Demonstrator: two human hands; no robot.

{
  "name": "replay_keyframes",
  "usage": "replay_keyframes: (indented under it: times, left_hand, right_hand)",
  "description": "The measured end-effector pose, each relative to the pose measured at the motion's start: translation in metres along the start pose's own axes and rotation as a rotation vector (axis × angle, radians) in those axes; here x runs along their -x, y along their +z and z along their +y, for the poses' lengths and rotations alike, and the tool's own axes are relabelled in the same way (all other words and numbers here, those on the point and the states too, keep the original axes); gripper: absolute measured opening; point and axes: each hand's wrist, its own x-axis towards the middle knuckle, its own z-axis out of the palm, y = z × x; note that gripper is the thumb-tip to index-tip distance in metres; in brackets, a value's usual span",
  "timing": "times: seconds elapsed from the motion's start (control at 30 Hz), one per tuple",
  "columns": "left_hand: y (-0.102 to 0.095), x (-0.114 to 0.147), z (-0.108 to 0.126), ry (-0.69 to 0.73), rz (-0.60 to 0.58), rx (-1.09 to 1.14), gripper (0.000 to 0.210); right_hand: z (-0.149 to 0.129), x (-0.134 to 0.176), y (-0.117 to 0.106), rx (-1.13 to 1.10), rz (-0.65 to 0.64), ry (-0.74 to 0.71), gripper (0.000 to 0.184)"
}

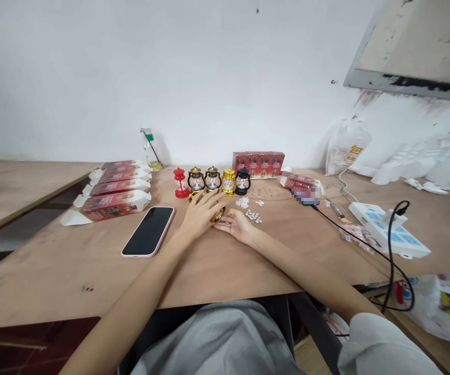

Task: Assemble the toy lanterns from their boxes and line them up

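My left hand (200, 212) is closed around a small gold lantern (219, 214), tipped on its side with its round base facing right. The fingers cover most of it. Palm up, my right hand (237, 226) is at that base, fingertips close together; a small roundish thing seems to lie at them, too small to name. Behind the hands stand a red lantern (180, 183), two dark bronze lanterns (213, 180), a gold lantern (228, 182) and a black lantern (242, 181). Right of my right hand lie button cells (253, 216) and small white pieces (242, 202).
Opened red boxes (115, 204) lie at the left, near a phone (148, 232). A red display box (258, 164) and a bottle (152, 151) stand toward the wall. At the right are another red box (302, 183), a power strip (389, 229), a black cable (350, 238) and a white bag (348, 146).
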Motion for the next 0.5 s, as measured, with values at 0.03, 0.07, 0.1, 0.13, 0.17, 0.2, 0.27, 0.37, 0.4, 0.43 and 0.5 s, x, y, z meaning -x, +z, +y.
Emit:
replay_keyframes:
  times: [0.03,0.07,0.1,0.13,0.17,0.2,0.27,0.37,0.4,0.43,0.5]
  left_hand:
    - [-0.001,0.001,-0.002,-0.004,0.034,-0.027,0.037]
    - [-0.002,0.002,-0.004,-0.007,0.071,-0.052,0.034]
    - [-0.002,0.004,-0.007,-0.011,0.111,-0.071,0.033]
    - [-0.003,0.005,-0.009,-0.016,0.150,-0.083,0.032]
    - [-0.004,0.007,-0.012,-0.024,0.187,-0.088,0.033]
    - [-0.004,0.008,-0.014,-0.034,0.220,-0.089,0.033]
    - [-0.006,0.011,-0.018,-0.063,0.261,-0.083,0.035]
    - [-0.009,0.013,-0.023,-0.134,0.294,-0.064,0.035]
    - [-0.010,0.014,-0.024,-0.163,0.307,-0.058,0.034]
    - [-0.011,0.014,-0.025,-0.193,0.326,-0.057,0.033]
    - [-0.012,0.014,-0.027,-0.243,0.371,-0.067,0.032]
  right_hand:
    - [0.000,0.000,-0.001,-0.007,-0.004,-0.019,0.018]
    - [0.001,0.000,-0.003,-0.011,-0.007,-0.044,0.018]
    - [0.002,-0.001,-0.004,-0.010,-0.008,-0.072,0.018]
    - [0.003,-0.001,-0.005,-0.001,-0.011,-0.101,0.017]
    - [0.003,-0.002,-0.006,0.014,-0.012,-0.129,0.016]
    - [0.004,-0.003,-0.007,0.036,-0.006,-0.155,0.014]
    - [0.003,-0.006,-0.007,0.100,0.029,-0.194,0.011]
    - [-0.003,-0.009,-0.009,0.299,0.095,-0.266,0.012]
    - [-0.005,-0.009,-0.011,0.378,0.109,-0.298,0.012]
    - [-0.007,-0.009,-0.013,0.486,0.118,-0.349,0.013]
    - [-0.011,-0.005,-0.018,0.803,0.127,-0.486,0.020]
